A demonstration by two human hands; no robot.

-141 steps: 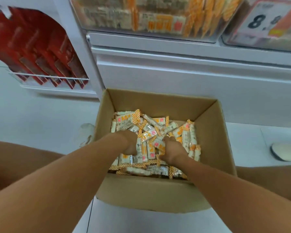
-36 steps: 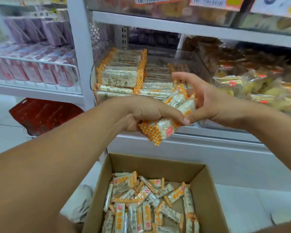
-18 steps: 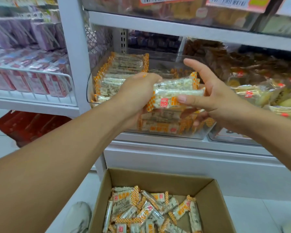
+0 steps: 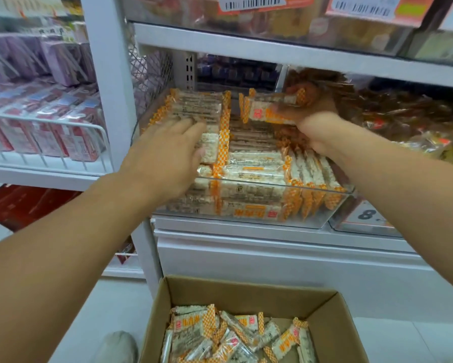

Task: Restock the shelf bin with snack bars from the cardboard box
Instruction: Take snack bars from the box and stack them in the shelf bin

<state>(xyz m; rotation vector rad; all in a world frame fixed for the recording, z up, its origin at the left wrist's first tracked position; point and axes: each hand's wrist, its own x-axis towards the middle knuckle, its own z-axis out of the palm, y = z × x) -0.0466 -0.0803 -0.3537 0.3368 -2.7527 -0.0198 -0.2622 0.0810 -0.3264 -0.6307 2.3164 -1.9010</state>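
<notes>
The person's right hand [image 4: 307,111] grips a small bundle of snack bars [image 4: 267,110] above the far right of the clear shelf bin [image 4: 322,205], fingers curled round the white wrappers with orange checked ends. The left hand [image 4: 167,155] lies flat with straight fingers on the stacked bars [image 4: 249,166] at the bin's left side. The wrappers carry a small red square mark and orange lettering too blurred to read. Near and below, the open cardboard box [image 4: 235,292] holds loose bars [image 4: 228,336] of the same kind. A price card [image 4: 366,214] at the right shows a large "8". Barcode labels [image 4: 251,2] hang on the shelf above.
</notes>
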